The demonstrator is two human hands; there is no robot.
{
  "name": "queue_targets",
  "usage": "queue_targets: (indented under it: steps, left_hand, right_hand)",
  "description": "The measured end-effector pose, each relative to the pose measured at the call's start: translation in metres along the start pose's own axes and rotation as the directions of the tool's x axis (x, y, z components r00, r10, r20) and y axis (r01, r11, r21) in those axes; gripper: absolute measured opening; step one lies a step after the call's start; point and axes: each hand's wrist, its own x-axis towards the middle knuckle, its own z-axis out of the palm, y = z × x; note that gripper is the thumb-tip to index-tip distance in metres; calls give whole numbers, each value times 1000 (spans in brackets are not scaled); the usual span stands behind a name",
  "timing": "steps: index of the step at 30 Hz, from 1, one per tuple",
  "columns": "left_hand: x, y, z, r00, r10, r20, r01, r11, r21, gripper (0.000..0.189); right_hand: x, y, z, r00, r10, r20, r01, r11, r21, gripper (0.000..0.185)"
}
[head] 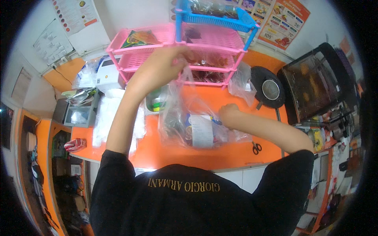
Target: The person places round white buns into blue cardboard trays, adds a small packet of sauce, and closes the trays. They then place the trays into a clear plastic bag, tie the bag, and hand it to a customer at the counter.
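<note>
My left hand is raised in front of the pink racks and grips the gathered top of a clear plastic bag. The bag stands on the orange counter. Inside or against it lie a packet with blue print and a white paper slip bearing writing; the film makes it hard to tell which. My right hand is curled at the bag's right side, beside the packet. Its fingers are blurred, and whether they hold the film does not show.
Pink plastic racks and a blue rack hold bagged goods at the back. Black-handled scissors lie at the front right. White plastic bags and a white label printer are at left. A round black pan-like object and an oven stand at right.
</note>
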Motion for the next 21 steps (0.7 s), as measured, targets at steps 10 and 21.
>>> queue_targets:
  steps: [10, 21]
  left_hand:
    - [-18, -31, -16, 977, -173, -126, 159, 980, -116, 22]
    - [-10, -25, -4, 991, -64, -117, 46, 987, -153, 21]
  right_hand:
    - [10, -11, 10, 944, -179, -278, 197, 980, 38, 12]
    - [133, 14, 29, 876, -262, -406, 453, 738, 501, 41]
